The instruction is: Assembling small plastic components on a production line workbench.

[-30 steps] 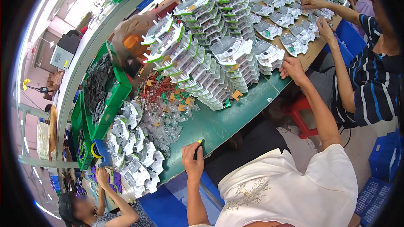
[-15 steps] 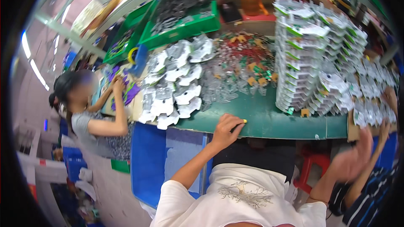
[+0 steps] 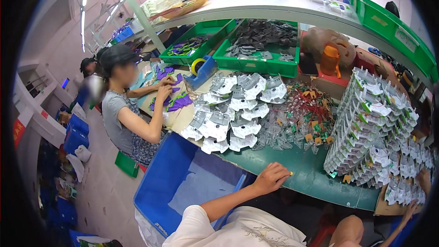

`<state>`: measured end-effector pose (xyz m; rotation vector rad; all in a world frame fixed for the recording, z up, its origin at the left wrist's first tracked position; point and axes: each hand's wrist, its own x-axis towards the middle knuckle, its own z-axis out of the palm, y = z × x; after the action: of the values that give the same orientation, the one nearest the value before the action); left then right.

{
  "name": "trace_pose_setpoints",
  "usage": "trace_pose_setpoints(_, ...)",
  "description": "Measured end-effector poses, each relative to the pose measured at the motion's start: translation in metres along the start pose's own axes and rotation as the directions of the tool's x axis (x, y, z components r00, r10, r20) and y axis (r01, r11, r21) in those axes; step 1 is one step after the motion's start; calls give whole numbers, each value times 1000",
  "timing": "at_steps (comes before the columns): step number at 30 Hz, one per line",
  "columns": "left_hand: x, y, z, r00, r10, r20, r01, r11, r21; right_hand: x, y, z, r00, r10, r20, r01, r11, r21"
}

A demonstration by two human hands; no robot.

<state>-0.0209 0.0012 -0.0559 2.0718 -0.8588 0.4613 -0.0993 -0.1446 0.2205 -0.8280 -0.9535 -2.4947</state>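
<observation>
My left hand [image 3: 273, 177] is closed at the front edge of the green tabletop [image 3: 302, 174]. A small yellow-tipped thing [image 3: 291, 174] pokes out from its fingers; its kind is hidden. My right arm or hand [image 3: 349, 231] shows as a rounded patch of skin at the lower edge, its fingers not discernible. Beyond my left hand lie clear plastic pieces [image 3: 286, 130] and small parts with red wires [image 3: 313, 105]. White shell-like housings [image 3: 215, 126] lie overlapped to the left of them. A tall stack of similar housings [image 3: 354, 132] stands to the right.
A blue bin [image 3: 155, 192] sits left of my arm. Green trays [image 3: 256, 66] of grey and purple parts stand at the back, near a blue tape dispenser [image 3: 201, 75]. A co-worker [image 3: 121, 105] handles purple parts at left. Another person's hands [image 3: 424, 180] touch housings at far right.
The view has swung left and up, showing more of the shelf and room. My right hand has dropped from its raised place toward the lower edge. My left hand stays closed at the table edge.
</observation>
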Motion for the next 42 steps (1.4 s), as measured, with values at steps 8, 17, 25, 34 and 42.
trace_pose_setpoints(8,-14,-13,0,1000,7,-5,-7,999,-32,-27,28,-62,995,102,-3,-99,975,196)
trace_pose_setpoints(17,5,-18,-4,999,4,-53,-7,998,-62,-107,-17,-60,530,550,646,-558,799,-223)
trace_pose_setpoints(25,3,-15,-9,994,55,-89,-63,993,-96,-286,-10,-66,-275,784,556,-317,472,-822)
trace_pose_setpoints(34,-22,-13,3,996,67,-67,-74,991,-109,-316,2,-85,-478,841,254,-623,-120,-773)
trace_pose_setpoints(42,-8,-18,-5,993,106,-53,-109,991,-71,-299,-5,-66,-471,799,375,-697,-76,-713)
